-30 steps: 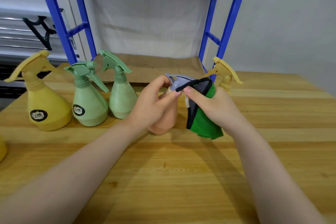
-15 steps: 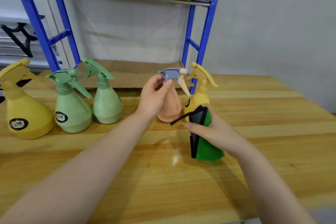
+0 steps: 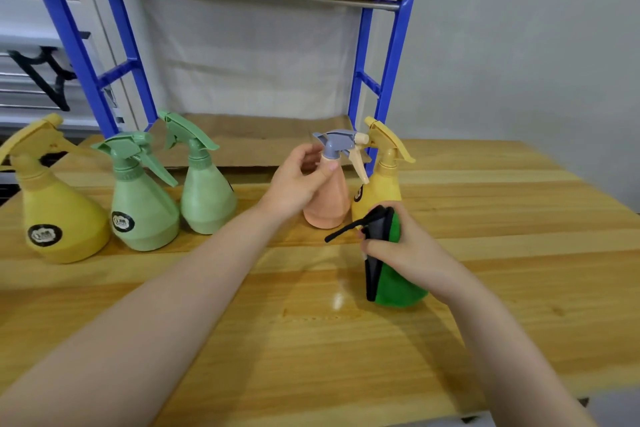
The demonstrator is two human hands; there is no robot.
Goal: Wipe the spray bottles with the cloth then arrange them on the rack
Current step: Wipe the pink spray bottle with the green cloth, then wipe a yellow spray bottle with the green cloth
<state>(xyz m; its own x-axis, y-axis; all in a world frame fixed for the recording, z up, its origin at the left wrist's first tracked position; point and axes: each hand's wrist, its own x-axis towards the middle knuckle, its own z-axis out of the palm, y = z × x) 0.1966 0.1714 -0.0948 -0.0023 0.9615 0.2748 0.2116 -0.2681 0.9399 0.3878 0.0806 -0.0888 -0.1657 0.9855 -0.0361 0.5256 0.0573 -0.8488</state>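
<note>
since a second ago cloth (image 3: pixel 391 274) has come off peach bottle (image 3: pixel 327 198); right hand (image 3: pixel 403 248) dropped away with it, toward bench (image 3: pixel 519 253). left hand (image 3: pixel 294 184) curls round peach bottle's neck, bottle upright, base seemingly on bench just beside yellow bottle (image 3: pixel 382 184). right hand grips folded cloth, low over bench. judged step: wipe done, placing begins. next move: lift peach bottle onto rack (image 3: pixel 391 55) shelf behind. count: five bottles, two yellow, two green, one peach; second yellow (image 3: pixel 55 211), green (image 3: pixel 142 204), green (image 3: pixel 206 191) stand left.
</note>
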